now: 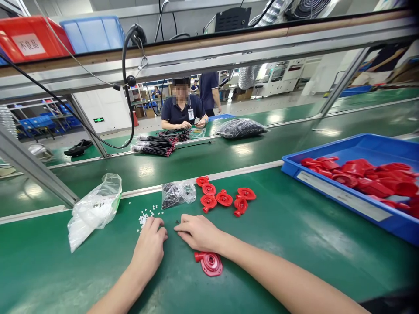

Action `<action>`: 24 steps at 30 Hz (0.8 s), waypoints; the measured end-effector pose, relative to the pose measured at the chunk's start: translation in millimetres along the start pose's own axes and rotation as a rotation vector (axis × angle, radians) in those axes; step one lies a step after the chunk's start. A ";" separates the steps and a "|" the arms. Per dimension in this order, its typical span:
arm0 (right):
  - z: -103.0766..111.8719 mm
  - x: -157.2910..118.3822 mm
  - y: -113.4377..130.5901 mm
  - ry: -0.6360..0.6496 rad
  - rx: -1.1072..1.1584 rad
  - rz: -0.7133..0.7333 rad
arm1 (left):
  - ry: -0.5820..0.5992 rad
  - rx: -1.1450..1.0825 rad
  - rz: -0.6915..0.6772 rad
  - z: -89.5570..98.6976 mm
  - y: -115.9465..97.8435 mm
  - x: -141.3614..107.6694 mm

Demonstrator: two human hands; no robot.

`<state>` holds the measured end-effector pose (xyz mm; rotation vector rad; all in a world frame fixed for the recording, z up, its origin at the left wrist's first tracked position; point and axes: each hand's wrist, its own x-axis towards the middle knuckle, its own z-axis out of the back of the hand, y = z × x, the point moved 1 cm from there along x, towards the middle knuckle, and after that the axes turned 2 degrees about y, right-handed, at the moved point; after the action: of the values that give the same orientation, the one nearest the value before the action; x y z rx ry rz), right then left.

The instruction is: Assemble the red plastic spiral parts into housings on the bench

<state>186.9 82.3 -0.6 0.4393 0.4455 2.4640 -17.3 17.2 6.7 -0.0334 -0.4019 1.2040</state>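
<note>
My left hand (152, 240) is at the near edge of a pile of small white plastic pieces (144, 216), its fingers curled down; what they hold, if anything, is hidden. Just to the right, my right hand (200, 233) rests low over the table with thumb and fingers drawn together beside a tiny dark piece (177, 222). I cannot make out anything between those fingertips. Below the right wrist lies a red round plastic housing (211, 264) with a short spout to the left. Several similar red housings (224, 198) lie beyond the right hand.
A clear bag of white pieces (94, 211) stands left; a small bag of dark parts (178, 194) lies ahead. At right is a blue tray (343, 200) of red parts. Across the bench, a person (183, 109) sits behind cable bundles (157, 145). A black cable (123, 65) hangs overhead.
</note>
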 end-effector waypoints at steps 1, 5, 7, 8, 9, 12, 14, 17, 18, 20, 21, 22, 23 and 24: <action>0.5 -0.5 -0.4 -0.005 0.069 -0.018 | 0.005 -0.068 0.019 0.1 -1.3 0.2; 2.3 -1.9 -3.4 -0.028 0.251 -0.109 | 0.030 -0.628 0.235 -3.5 -7.7 1.3; 2.5 -1.2 -3.6 -0.062 0.302 -0.133 | 0.081 -0.949 0.400 -8.2 -11.8 1.5; 2.4 -0.4 -3.1 -0.090 0.362 -0.138 | 0.113 -1.063 0.461 -10.4 -14.0 1.7; 2.3 0.5 -2.2 -0.124 0.451 -0.139 | 0.139 -1.135 0.499 -12.1 -16.2 2.1; 1.2 2.7 1.7 -0.215 0.735 -0.094 | 0.173 -1.237 0.525 -13.4 -21.1 4.0; 0.1 3.0 4.1 -0.232 0.807 -0.046 | 0.176 -1.305 0.540 -12.2 -22.5 5.3; -1.6 2.8 5.3 -0.221 0.817 -0.003 | 0.172 -1.362 0.556 -10.6 -22.4 5.8; -2.0 2.8 5.2 -0.220 0.810 0.005 | 0.169 -1.368 0.558 -10.6 -22.2 5.6; -2.4 3.1 4.6 -0.231 0.784 0.009 | 0.165 -1.377 0.562 -11.7 -21.6 4.8; -2.6 3.2 4.5 -0.240 0.764 0.008 | 0.162 -1.382 0.565 -12.5 -21.4 4.4; -2.7 3.2 4.6 -0.252 0.737 0.009 | 0.160 -1.388 0.567 -13.4 -21.1 4.1; -3.0 3.1 4.9 -0.267 0.702 0.014 | 0.156 -1.395 0.570 -14.2 -20.8 3.9; -3.4 2.7 5.5 -0.285 0.657 0.026 | 0.152 -1.402 0.573 -14.9 -20.5 3.8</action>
<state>180.7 78.9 -0.9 1.0447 1.1290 2.1795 7.1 16.0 -1.2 -1.5158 -1.0768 1.2315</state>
